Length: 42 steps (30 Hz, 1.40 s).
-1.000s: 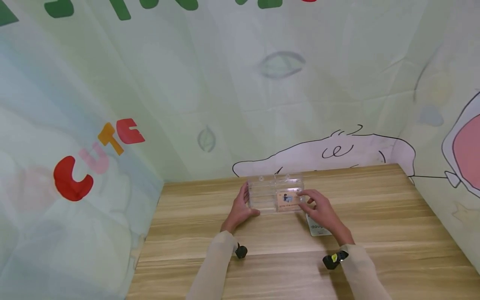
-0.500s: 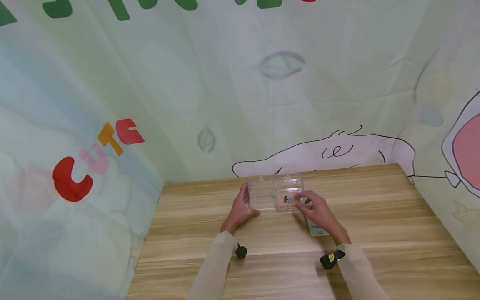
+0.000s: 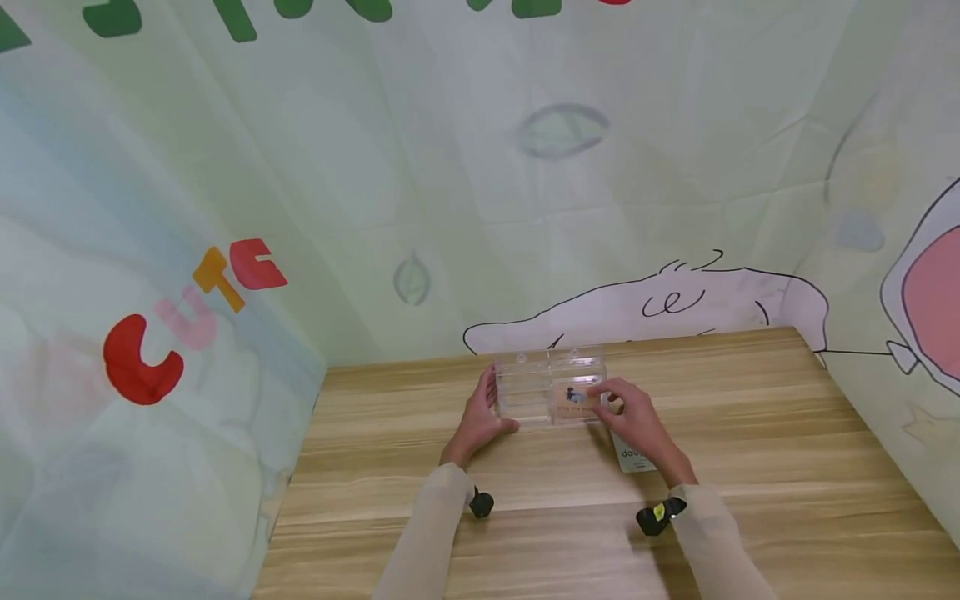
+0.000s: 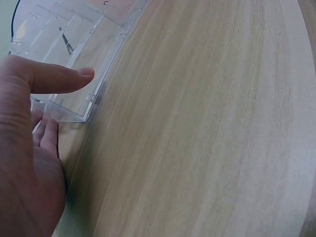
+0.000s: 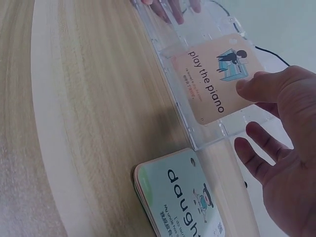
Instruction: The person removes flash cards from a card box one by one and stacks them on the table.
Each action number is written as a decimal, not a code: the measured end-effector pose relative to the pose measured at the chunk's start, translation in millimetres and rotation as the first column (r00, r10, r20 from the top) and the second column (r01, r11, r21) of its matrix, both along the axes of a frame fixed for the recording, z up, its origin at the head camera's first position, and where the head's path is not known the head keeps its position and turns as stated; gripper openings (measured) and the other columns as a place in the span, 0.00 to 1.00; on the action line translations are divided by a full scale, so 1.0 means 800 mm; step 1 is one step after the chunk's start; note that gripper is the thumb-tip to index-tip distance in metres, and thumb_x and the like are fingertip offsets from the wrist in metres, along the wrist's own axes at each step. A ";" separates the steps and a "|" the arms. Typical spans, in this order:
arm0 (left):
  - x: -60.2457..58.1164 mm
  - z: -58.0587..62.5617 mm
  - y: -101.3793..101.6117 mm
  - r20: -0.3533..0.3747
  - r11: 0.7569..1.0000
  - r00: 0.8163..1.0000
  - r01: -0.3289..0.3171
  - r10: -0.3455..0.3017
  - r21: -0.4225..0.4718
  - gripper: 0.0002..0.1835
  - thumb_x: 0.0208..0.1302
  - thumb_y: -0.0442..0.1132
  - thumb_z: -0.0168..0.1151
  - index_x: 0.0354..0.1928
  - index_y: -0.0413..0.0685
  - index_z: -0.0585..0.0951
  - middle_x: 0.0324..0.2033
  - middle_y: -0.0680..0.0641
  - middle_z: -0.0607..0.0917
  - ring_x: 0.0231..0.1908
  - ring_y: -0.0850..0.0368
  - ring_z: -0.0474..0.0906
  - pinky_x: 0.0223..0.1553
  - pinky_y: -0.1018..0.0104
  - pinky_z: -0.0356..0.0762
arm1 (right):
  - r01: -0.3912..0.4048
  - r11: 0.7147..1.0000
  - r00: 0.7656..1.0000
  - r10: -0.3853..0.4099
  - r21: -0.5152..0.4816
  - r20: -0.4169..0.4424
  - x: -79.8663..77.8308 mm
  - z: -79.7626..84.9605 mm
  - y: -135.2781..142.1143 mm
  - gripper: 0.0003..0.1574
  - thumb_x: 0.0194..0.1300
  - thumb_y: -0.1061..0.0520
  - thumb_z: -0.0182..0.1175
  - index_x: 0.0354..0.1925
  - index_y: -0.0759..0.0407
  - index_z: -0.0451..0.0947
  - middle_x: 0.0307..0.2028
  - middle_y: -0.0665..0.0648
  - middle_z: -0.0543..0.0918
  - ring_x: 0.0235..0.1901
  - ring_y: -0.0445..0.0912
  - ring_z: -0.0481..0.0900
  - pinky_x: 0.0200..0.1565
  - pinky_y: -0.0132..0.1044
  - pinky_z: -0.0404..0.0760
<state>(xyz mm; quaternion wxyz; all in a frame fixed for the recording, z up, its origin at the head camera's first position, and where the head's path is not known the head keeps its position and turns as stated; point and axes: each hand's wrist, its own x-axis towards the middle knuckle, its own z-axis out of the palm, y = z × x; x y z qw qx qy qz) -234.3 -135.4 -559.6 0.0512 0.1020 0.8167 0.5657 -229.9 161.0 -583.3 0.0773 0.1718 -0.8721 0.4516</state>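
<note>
A clear plastic holder with stepped compartments (image 3: 523, 390) stands near the back of the table. My left hand (image 3: 480, 423) grips its left end; in the left wrist view the thumb lies across the front and the other fingers reach behind the end wall. An orange flash card (image 5: 205, 94) printed "play the piano" leans in the right-hand compartment. My right hand (image 3: 637, 423) pinches this card by its right side, thumb on the printed face, the other fingers partly hidden behind it. Below that hand, a stack of pale green flash cards (image 5: 180, 192), the top one starting "daught", lies on the table.
The wood-grain table (image 3: 555, 533) meets a printed cloth backdrop (image 3: 450, 208) just behind the holder. Another cloth wall with coloured letters (image 3: 142, 360) rises on the left. A small black wrist camera (image 3: 482, 503) sits at the left cuff.
My right hand has shifted slightly left, its thumb and fingers closing from the orange card's right edge onto its face. The card has tilted a little. The left hand and holder stay put.
</note>
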 end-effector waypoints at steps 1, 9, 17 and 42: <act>0.000 0.000 0.000 -0.003 1.000 1.000 0.000 0.000 0.002 0.59 0.46 0.20 0.75 0.79 0.32 0.51 0.75 0.27 0.60 0.75 0.32 0.59 0.75 0.47 0.61 | 0.003 1.000 1.000 -0.004 -0.004 -0.004 0.000 0.001 0.000 0.16 0.64 0.68 0.70 0.50 0.59 0.85 0.49 0.57 0.86 0.45 0.52 0.80 0.39 0.38 0.86; -0.023 -0.052 -0.005 -0.006 1.000 1.000 -0.018 0.018 0.007 0.64 0.43 0.20 0.76 0.81 0.37 0.49 0.76 0.29 0.59 0.75 0.34 0.58 0.76 0.46 0.58 | 0.028 0.999 0.999 -0.029 -0.018 -0.041 0.000 0.008 -0.001 0.17 0.62 0.70 0.70 0.50 0.62 0.84 0.48 0.59 0.86 0.45 0.52 0.81 0.40 0.39 0.87; -0.027 -0.062 -0.008 0.002 0.999 1.000 -0.024 0.024 0.024 0.65 0.42 0.23 0.79 0.81 0.45 0.51 0.77 0.36 0.61 0.76 0.41 0.60 0.76 0.53 0.60 | 0.020 0.999 0.999 -0.022 -0.049 -0.032 0.001 0.012 0.000 0.20 0.61 0.72 0.70 0.52 0.63 0.83 0.49 0.60 0.85 0.44 0.54 0.83 0.43 0.44 0.89; -0.029 -0.066 -0.008 0.026 1.000 0.999 -0.020 0.020 -0.008 0.65 0.44 0.25 0.79 0.82 0.49 0.50 0.78 0.39 0.60 0.77 0.46 0.59 0.77 0.58 0.59 | 0.009 1.000 1.000 -0.009 -0.002 0.029 0.009 0.033 0.038 0.27 0.66 0.70 0.66 0.62 0.60 0.79 0.57 0.63 0.81 0.43 0.55 0.86 0.41 0.39 0.90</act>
